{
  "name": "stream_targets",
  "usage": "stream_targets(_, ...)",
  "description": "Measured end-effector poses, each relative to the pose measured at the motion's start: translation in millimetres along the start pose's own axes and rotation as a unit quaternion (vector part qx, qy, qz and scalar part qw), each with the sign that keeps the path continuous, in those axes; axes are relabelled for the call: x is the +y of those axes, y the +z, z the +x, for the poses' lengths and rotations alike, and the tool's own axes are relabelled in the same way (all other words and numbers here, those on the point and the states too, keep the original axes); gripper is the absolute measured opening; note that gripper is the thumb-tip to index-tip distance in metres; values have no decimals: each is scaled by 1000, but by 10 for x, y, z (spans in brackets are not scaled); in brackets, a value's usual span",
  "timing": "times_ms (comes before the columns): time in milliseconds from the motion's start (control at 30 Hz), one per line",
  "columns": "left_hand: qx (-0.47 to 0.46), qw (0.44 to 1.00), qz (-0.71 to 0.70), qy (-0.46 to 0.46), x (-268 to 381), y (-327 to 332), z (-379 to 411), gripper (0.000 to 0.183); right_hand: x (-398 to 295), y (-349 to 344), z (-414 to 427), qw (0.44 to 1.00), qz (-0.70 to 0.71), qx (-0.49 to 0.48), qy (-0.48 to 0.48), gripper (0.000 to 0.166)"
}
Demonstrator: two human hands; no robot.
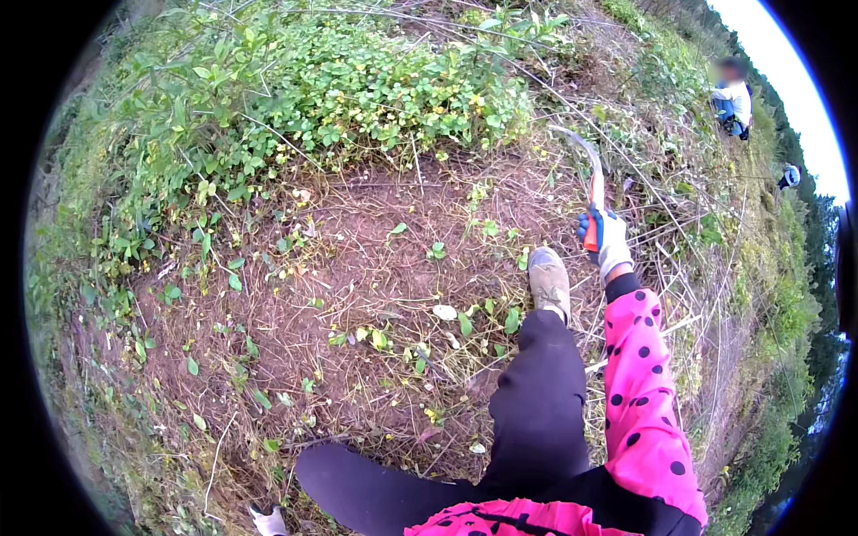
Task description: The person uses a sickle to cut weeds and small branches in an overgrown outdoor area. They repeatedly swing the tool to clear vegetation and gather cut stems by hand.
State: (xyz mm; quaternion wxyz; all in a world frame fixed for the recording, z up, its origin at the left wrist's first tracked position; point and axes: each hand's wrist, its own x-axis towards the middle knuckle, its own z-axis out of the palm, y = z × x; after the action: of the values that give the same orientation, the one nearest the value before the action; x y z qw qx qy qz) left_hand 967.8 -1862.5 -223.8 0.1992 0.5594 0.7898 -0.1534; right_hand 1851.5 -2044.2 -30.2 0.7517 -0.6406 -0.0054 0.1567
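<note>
My right hand [610, 238], in a white and dark blue work glove, grips the orange handle of a sickle [592, 155]. Its curved metal blade points away from me and bends left at the tip, above the ground by the edge of low leafy plants [402, 100]. What looks like my gloved left hand [269, 521] shows only partly at the bottom left edge, beside my bent left knee. Whether it holds anything is hidden. Scattered cut leaves and dry stems lie on the reddish soil [362, 268] before me.
My tan shoe [549, 278] stands on the soil left of my right forearm. Long dry stalks [670, 268] cross the slope on the right. A person in a light top [734, 100] is farther off at upper right, with another figure [791, 177] beyond.
</note>
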Motion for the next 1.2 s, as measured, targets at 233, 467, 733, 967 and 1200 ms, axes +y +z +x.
stream_targets(233,196,967,140,87,1530,-1174,-1018,44,1230,1551,270,960,60,-191,196,15)
stream_targets(467,93,842,80,525,5987,-1637,-1657,43,649,899,1038,941,-23,-267,207,46)
stream_targets(733,-20,516,108,849,8983,-777,-3070,56,870,609,1480,995,47,-43,73,54)
stream_targets(967,245,635,385,623,10193,-565,-2493,67,682,127,1531,958,-194,-173,122,64)
stream_targets(1200,165,633,374,657,10343,-707,-2432,49,793,315,1795,865,-449,-189,-123,67)
